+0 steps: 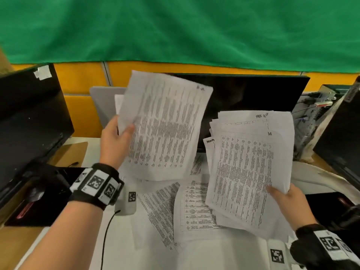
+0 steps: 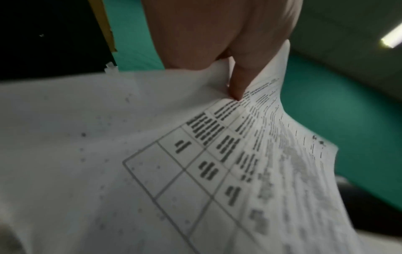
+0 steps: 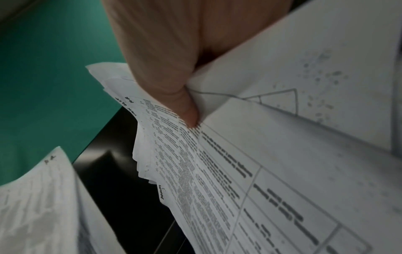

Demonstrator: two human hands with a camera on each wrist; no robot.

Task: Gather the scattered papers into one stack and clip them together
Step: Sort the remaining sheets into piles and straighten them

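From the head view the left hand [image 1: 115,141] pinches one printed sheet [image 1: 163,125] above the tabletop's [image 1: 214,254] far edge while the right hand [image 1: 288,199] pinches an uneven stack [image 1: 251,168] over scattered papers [image 1: 187,209] at mid-tabletop, its handwriting too blurred to read; both wrist views show a thumb pressed on gridded print.

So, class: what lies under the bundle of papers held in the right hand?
Under the bundle gripped by the right hand, more printed sheets lie loose and overlapping on the desk. How far they run beneath the bundle is covered, and no clip shows.
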